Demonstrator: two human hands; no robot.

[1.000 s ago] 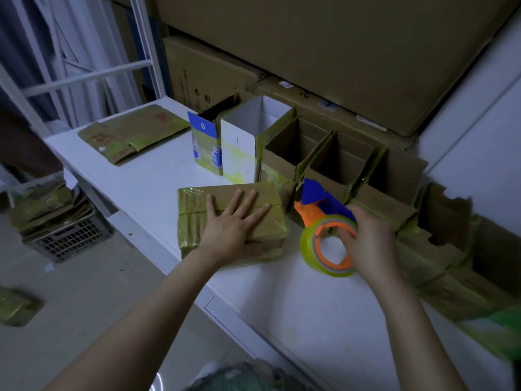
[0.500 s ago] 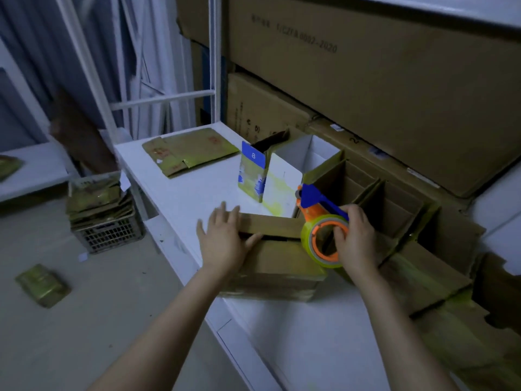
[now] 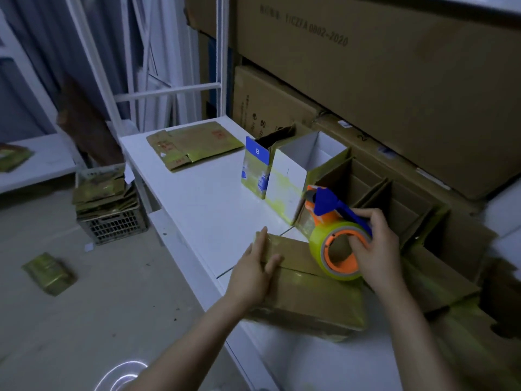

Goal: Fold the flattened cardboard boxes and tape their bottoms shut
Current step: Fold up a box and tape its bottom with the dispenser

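Observation:
A folded brown cardboard box (image 3: 307, 294) lies bottom-up near the front edge of the white table (image 3: 208, 204). My left hand (image 3: 253, 273) presses on its left end, fingers straight and thumb on top. My right hand (image 3: 372, 248) grips a tape dispenser (image 3: 337, 235) with an orange core, blue handle and yellowish tape roll, which rests on the box's top seam at the right end. A flattened box (image 3: 194, 145) lies at the table's far left.
A row of open-topped boxes (image 3: 307, 170) stands behind, along stacked large cartons (image 3: 366, 80). More cardboard (image 3: 451, 277) lies at the right. A grey crate (image 3: 112, 224) piled with flat boxes sits on the floor at left, and another box (image 3: 49, 273) lies on the floor.
The box was turned and pulled nearer the table's front edge. My left hand shifted from flat on top to its left end. My right hand set the dispenser onto the box's seam.

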